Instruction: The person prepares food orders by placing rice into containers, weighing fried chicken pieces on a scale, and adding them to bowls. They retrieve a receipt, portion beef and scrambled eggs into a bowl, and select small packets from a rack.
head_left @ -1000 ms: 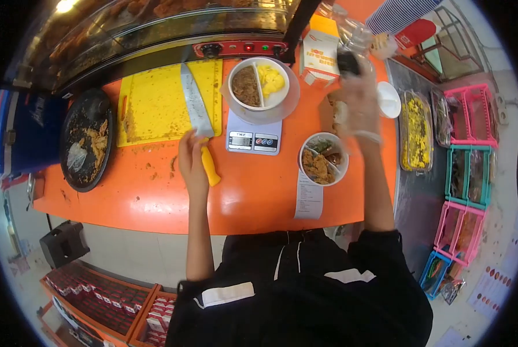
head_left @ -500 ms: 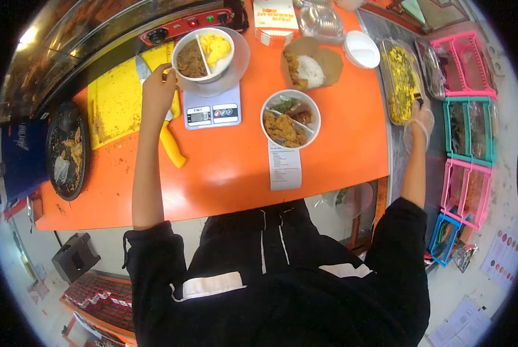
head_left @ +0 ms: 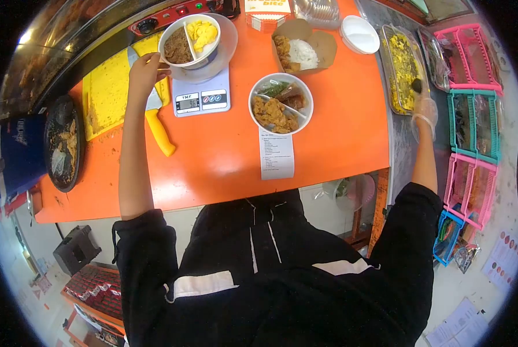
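Observation:
My left hand (head_left: 145,70) is closed at the left edge of a white divided bowl (head_left: 214,54) holding shredded brown meat (head_left: 178,47) and yellow scrambled egg (head_left: 202,34). This bowl sits on a clear round lid or plate (head_left: 229,49) over a digital kitchen scale (head_left: 214,99). My right hand (head_left: 424,107), in a clear plastic glove, grips a dark utensil (head_left: 417,85) over the front right of a clear tray (head_left: 388,95) of yellow egg-like food (head_left: 400,61). The utensil's exact kind cannot be made out.
Another divided bowl (head_left: 252,115) with fried chicken stands on a printed receipt (head_left: 277,159). Behind it is an open brown box (head_left: 324,51) with rice. A yellow-handled knife (head_left: 161,133) lies by a yellow cutting board (head_left: 104,98). Pink and green baskets (head_left: 473,127) line the right.
The view has shifted slightly, moving the table items left and up. My right hand has moved a little farther over the tray. My left hand stays at the bowl.

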Available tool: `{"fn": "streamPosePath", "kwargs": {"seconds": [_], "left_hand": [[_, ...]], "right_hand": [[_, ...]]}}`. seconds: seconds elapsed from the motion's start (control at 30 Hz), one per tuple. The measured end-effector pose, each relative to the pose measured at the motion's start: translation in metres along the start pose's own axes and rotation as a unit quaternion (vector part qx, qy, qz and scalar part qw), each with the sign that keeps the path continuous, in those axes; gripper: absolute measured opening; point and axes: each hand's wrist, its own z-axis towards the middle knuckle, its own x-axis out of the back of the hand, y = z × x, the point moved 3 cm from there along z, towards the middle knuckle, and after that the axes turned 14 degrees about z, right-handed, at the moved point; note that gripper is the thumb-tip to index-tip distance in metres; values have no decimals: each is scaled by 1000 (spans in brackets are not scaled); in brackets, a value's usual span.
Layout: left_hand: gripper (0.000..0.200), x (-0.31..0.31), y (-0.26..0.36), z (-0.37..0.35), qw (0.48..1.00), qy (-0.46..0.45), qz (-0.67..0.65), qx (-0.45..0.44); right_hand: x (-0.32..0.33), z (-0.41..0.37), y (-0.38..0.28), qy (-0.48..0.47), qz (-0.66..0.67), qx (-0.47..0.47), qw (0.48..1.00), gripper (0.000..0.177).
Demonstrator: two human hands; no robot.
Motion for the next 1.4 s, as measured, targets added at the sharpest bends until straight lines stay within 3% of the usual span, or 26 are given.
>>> {"fn": "streamPosePath", "kwargs": {"seconds": [0.03,0.1,0.2,0.27,0.3,0.33,0.37,0.57,0.6,0.67,0.7,0.73,0.77,0.83,0.87,0.93,0.97,1.03,1.13,1.2,1.27,1.33,1.4], "left_hand": [[38,1,0,-3,1000,16,-9,0],[38,2,-1,-8,999,35,-21,2],[39,1,-6,-12,999,3,-50,-8],[38,-1,-22,0,997,-6,-72,-20],[37,-2,-48,21,991,-8,5,-131],[36,-2,-49,21,993,-6,3,-118],[35,-1,-28,7,997,-24,-65,21],[35,-6,-34,9,996,-34,-81,12],[34,-7,-55,23,991,-9,47,-121],[33,-10,-49,17,993,-1,8,-121],[32,-12,-16,-7,995,6,-100,10],[33,-12,-13,-8,995,6,-104,7],[34,-13,-10,-8,994,6,-107,18],[35,-13,-6,-10,994,18,-109,18],[36,-14,-4,-10,993,22,-112,12],[35,-12,4,-12,995,25,-97,21],[36,-12,10,-13,998,29,-63,7],[36,-8,6,-6,999,9,-28,-31],[35,-10,15,-5,999,-8,-36,-23],[34,-10,17,-5,998,-9,-47,-41],[34,-8,21,-8,997,20,-13,-71],[34,-2,43,-26,997,34,-30,-58],[32,8,63,-49,990,92,-38,-99]], "right_hand": [[5,-4,-1,0,-1,1,1000,47],[20,-9,5,137,153,-111,972,46],[-22,19,55,59,59,-48,995,47],[-3,3,27,35,63,-34,997,42],[-3,4,22,36,47,-27,998,41],[-8,8,23,16,1,-28,999,44],[-14,11,25,1,5,-22,1000,46],[0,-6,-14,32,-61,37,997,42],[4,-6,-34,28,-48,53,997,42],[15,-4,-73,127,-62,25,990,41],[24,-5,-103,123,-51,40,990,41],[37,-14,-148,119,77,174,975,38],[50,-30,-192,112,200,298,927,38],[60,-78,-287,55,310,409,856,33],[44,-85,-321,128,238,535,801,31],[33,-114,-380,-105,368,418,824,29],[24,-119,-405,-216,424,340,811,28],[-22,-112,-452,-216,135,520,815,28],[-53,-119,-479,-238,25,557,795,27],[-59,-120,-478,-275,8,516,811,22],[-58,-121,-471,-218,32,487,845,25],[-42,-123,-458,-236,-5,507,829,28],[-26,-126,-434,-138,218,580,773,30]]}}
